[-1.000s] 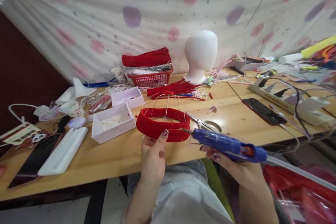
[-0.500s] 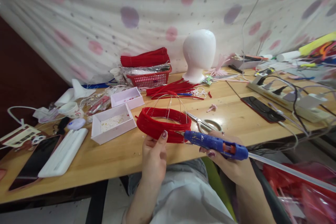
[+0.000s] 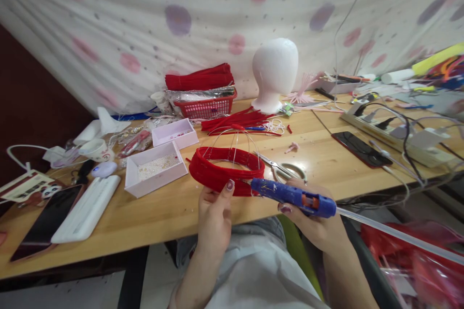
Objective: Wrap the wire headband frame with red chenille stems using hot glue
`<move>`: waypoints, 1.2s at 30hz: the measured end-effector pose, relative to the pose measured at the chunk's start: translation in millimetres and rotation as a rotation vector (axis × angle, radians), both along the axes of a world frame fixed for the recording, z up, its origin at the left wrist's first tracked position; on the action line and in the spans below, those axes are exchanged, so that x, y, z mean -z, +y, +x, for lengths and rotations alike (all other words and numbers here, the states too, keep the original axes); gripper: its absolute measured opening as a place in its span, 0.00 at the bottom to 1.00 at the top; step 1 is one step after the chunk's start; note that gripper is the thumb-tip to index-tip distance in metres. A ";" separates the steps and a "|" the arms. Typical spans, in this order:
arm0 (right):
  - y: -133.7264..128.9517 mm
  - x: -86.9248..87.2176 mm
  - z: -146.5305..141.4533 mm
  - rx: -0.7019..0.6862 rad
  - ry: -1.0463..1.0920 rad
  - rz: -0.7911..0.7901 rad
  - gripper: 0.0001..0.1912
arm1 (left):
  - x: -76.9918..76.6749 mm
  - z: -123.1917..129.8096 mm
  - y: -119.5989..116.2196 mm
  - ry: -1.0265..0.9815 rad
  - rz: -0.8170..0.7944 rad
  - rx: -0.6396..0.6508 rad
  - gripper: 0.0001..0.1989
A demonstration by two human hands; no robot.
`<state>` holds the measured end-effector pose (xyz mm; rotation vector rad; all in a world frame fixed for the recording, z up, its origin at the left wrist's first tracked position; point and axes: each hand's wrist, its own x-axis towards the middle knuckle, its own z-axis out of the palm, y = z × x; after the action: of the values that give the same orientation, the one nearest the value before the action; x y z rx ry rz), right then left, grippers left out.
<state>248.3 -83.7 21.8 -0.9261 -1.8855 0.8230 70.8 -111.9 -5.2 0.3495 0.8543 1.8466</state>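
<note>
My left hand (image 3: 215, 215) grips the lower edge of a red fuzzy ring (image 3: 217, 174), its thumb on the outside. Thin wires (image 3: 235, 142) arch up from the ring like a dome. My right hand (image 3: 313, 219) is wrapped round a blue glue gun (image 3: 290, 196), which lies on its side with a long clear glue stick (image 3: 395, 234) coming out of its back end. The nozzle points left and meets the ring's outer side just right of my left thumb; whether it touches is too small to tell.
Behind the ring are scissors (image 3: 286, 169), red strips (image 3: 239, 120) and a white foam head (image 3: 275, 75). White boxes (image 3: 155, 169), a power bank (image 3: 87, 210) and a red basket (image 3: 206, 107) are to the left. A phone (image 3: 360, 149) and a power strip (image 3: 402, 140) lie right.
The glue gun and my right hand have shifted slightly left. My left hand has moved a little to the right along the ring's edge, still holding it.
</note>
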 end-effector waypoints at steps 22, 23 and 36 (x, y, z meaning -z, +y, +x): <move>2.7 2.2 2.9 0.061 -0.037 0.075 0.20 | -3.2 -1.5 0.6 -0.026 0.009 -0.015 0.23; 2.9 2.4 3.2 0.062 -0.040 0.068 0.20 | -3.0 -1.9 0.6 -0.026 0.014 -0.014 0.22; 3.3 -0.5 -1.1 0.023 -0.004 0.103 0.16 | -4.1 -4.0 -1.3 -0.029 0.013 -0.007 0.26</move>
<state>247.2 -80.5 22.3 -0.8845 -1.8985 0.7045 66.8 -113.2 -1.1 0.3273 0.8255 1.8601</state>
